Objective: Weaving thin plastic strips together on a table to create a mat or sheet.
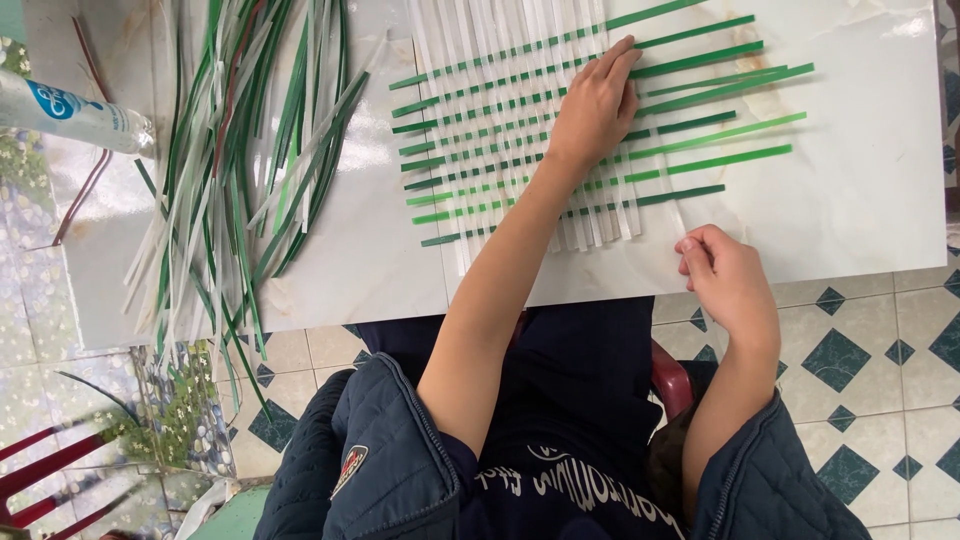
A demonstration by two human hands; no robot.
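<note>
We see a woven mat [520, 130] of strips lying flat on the white tabletop [860, 200], toward its far side and near the middle of the view — white strips [590, 225] running near-to-far, crossed by green strips [720, 160] running left-to-right, whose ends stick out loose on the right. Our left hand [595, 105] lies palm-down on the mat, fingers stretched out flat and pointing toward the far edge, pressing on the weave without gripping any one strip. Our right hand [725, 275] sits at the near edge of the tabletop, just right of the mat's near right corner; its fingers are curled in with thumb and fingertips pinched together, and we cannot tell whether a thin white strip is caught between them. To the left of the mat, well apart from both hands, a loose heap of spare strips [240, 150] in green and white fans out across the tabletop and hangs over its near edge. Farther left still, a clear plastic bottle [70, 115] lies on its side at the left edge of the tabletop. Below the tabletop we see the dark blue padded jacket sleeves [370, 460], pushed up past the elbows, a bit of red seat [675, 380], and a floor of pale tiles [860, 350] with dark diamond insets.
</note>
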